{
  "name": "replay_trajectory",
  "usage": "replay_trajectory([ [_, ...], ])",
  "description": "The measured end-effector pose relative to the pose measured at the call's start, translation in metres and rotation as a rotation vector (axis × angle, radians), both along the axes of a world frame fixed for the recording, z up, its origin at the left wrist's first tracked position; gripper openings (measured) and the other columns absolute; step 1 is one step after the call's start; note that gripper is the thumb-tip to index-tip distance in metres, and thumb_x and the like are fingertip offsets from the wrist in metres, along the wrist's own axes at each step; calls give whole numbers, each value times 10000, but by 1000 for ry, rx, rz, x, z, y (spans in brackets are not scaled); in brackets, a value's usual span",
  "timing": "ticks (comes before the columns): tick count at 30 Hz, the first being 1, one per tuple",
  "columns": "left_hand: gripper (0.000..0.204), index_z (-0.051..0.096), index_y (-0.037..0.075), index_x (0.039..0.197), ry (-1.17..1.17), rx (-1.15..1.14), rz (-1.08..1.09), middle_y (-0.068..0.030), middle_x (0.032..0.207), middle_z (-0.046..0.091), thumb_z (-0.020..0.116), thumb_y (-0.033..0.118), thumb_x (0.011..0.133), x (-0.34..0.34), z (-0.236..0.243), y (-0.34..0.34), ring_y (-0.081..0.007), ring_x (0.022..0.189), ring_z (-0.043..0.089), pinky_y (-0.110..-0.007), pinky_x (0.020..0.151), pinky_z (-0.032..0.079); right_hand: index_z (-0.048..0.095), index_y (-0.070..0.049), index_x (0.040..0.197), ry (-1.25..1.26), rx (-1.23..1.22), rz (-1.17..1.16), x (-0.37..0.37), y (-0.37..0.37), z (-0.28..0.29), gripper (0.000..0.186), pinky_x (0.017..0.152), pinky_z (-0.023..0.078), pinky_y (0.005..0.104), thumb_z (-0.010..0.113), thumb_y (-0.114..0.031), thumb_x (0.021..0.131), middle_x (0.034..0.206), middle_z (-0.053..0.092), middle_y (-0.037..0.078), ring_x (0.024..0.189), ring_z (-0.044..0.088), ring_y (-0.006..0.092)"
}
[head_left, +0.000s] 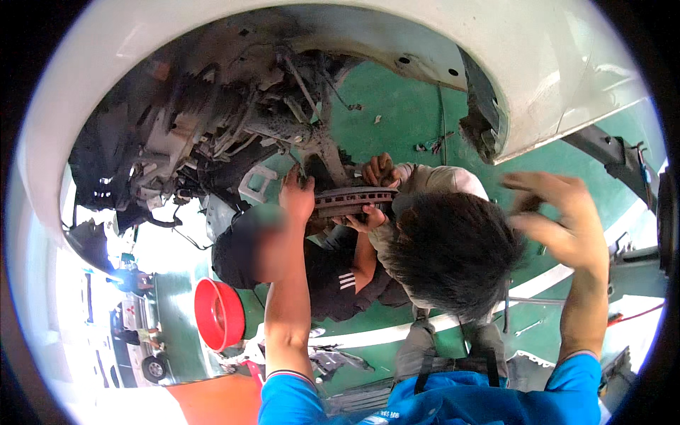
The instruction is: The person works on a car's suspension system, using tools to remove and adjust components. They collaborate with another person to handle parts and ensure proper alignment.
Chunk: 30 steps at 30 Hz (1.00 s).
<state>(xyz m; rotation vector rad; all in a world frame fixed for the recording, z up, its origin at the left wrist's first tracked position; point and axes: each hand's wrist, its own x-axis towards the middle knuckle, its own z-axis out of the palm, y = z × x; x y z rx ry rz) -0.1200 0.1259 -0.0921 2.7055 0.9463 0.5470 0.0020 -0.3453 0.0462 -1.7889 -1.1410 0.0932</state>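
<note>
My left hand [297, 198] reaches up beside the left end of a brake disc [354, 200] with a slotted edge, below the wheel arch. Its fingers are curled against the suspension parts, and what lies between them is hidden. Out to the right, my right hand [556, 216] hangs in the air with fingers apart, holding nothing and slightly blurred. A co-worker's hand [366, 219] supports the disc from below. Another co-worker's hand [380, 170] is above the disc, near the suspension strut [327, 156].
A white car fender [567, 64] arches overhead. Two co-workers crouch close in front, one with dark hair [453, 251], one in a black shirt [333, 287]. A red basin [219, 315] stands at left. A wrench [528, 327] lies on the green floor, and a lift arm [613, 159] is at right.
</note>
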Motion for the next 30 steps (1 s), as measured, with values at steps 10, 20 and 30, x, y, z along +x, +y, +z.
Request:
replay_trajectory([
  [10,447,555,40,1309,-187,-221,115,-197,1313,564,532,335,974,-19,-23,10,-363,1196,542,-421,983,428,634,24,1104,858,182,-1120,-102,-141,-258,307,544,348,218,610,-238,944,716,535,4,607,476,69],
  [20,522,554,-10,1291,-244,-209,83,-225,1316,550,395,406,1018,-26,-24,-3,-371,1194,524,-397,1006,389,619,18,1011,1141,190,-1134,-202,-99,-342,219,472,352,224,604,-190,946,671,543,6,525,463,66],
  [30,465,534,2,1301,-293,-16,24,-219,1290,551,405,354,1026,-37,-11,-47,-363,1165,543,-413,985,422,607,43,970,1183,31,-957,-217,-92,-376,181,456,366,234,584,-128,919,661,562,28,505,489,78],
])
